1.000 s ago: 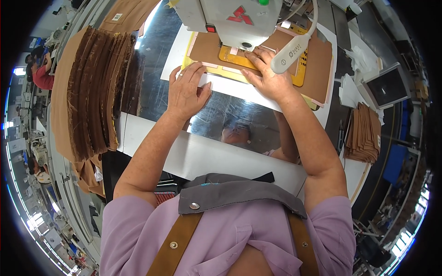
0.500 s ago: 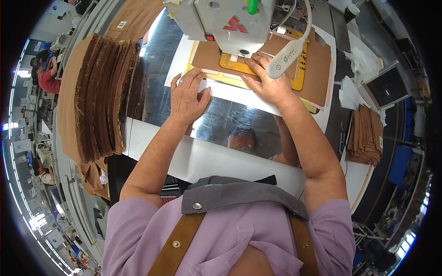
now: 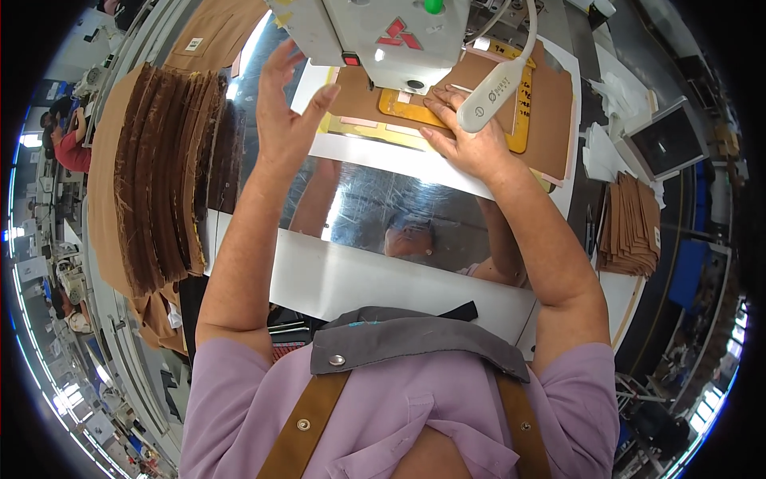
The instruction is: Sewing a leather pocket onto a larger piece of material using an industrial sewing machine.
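Observation:
My left hand [image 3: 286, 112] is raised left of the white sewing machine head [image 3: 435, 56]. Its fingers are spread and it holds nothing. Under the machine lies a flat brown fabric panel [image 3: 554, 120] on a white sheet [image 3: 351, 146] with yellow edging. A yellow clamp frame [image 3: 519, 137] rests on the fabric. My right hand [image 3: 472, 142] lies palm down on the panel, inside and across the frame's near edge, with fingers stretched out. A white lamp head [image 3: 492, 96] on a bent neck hides part of that hand.
A thick stack of brown fabric pieces [image 3: 152, 176] stands at left. More brown pieces [image 3: 629, 227] lie at right below a small screen [image 3: 665, 142]. The shiny metal plate [image 3: 375, 203] reflects my arms. A person in red [image 3: 72, 144] is far off at left.
My left hand has lifted off the panel's near left edge and moved up and left, its fingers spreading. The right hand has stayed on the fabric.

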Tool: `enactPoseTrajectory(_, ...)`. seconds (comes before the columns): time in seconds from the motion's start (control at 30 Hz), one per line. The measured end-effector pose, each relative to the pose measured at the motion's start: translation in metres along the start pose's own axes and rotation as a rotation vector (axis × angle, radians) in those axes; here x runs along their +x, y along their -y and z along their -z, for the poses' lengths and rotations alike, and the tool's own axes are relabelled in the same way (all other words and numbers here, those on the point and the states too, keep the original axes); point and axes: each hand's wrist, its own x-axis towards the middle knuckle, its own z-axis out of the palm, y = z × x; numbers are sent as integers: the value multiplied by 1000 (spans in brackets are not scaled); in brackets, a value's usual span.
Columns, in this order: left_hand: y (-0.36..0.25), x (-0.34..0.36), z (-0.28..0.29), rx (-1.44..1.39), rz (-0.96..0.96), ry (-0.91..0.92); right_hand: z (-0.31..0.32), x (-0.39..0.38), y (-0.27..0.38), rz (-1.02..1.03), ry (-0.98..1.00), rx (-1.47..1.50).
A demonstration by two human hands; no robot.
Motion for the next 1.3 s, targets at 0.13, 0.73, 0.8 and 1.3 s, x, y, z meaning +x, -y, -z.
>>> enactPoseTrajectory(0.13, 15, 31, -5, -302, -1, 22, -6, -2, -1, 61, -74, 13)
enactPoseTrajectory(0.73, 23, 41, -7, -380, 66, 96, -5, -1, 0, 20, -81, 23)
enactPoseTrajectory(0.8, 22, 41, -7, -356, 59, 100, -4, -2, 1, 21, -77, 25)
enactPoseTrajectory(1.3, 36, 41, -4, -351, 130, 118, -12, 6, -7, 61, -150, 0)
